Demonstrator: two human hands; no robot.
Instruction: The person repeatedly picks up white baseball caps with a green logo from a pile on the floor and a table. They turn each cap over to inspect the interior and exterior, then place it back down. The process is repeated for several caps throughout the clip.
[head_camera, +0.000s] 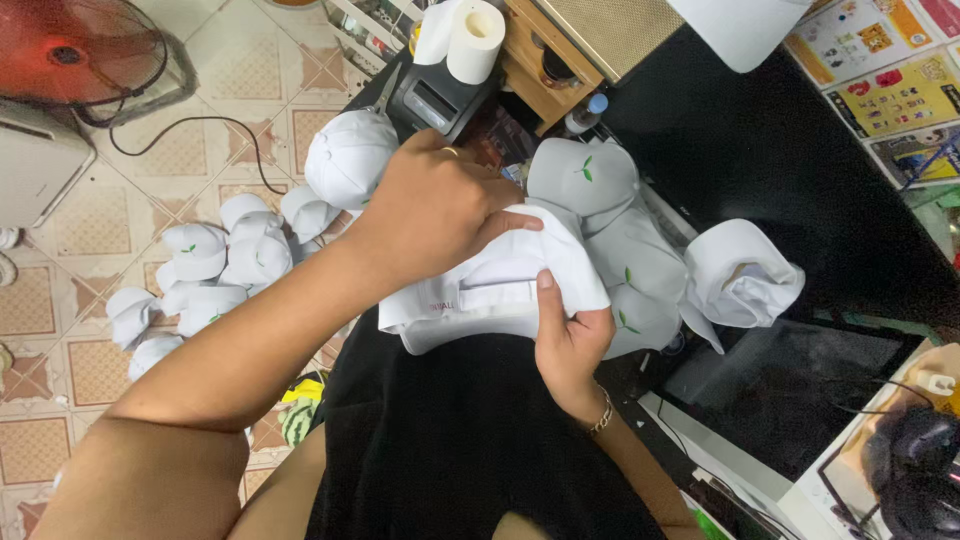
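Here, I am holding a white fabric cap (480, 300) turned inside out, just above my lap and against the near edge of the black counter (790, 170). My left hand (435, 215) is lying curled over the cap's top, fingers pressing into the cloth and closed on it. My right hand (570, 335) is pinching the cap's lower right edge, thumb on top, fingers tucked under the fold.

Just beyond the cap, a stack of white caps with small green leaf marks (610, 225) is touching it, and a rolled white cap (745, 275) is lying to the right of that stack. Another white cap (350, 155) is sitting just left of my left hand, beside a black receipt printer (435, 100) carrying a white paper roll (475, 40).

Down on the patterned tile floor (70, 300) at left, a pile of white caps (200, 285) is lying well apart from my hands. The bare black counter at the upper right is giving the widest open room; a dark screen (800, 390) is crowding the right side near my right wrist.
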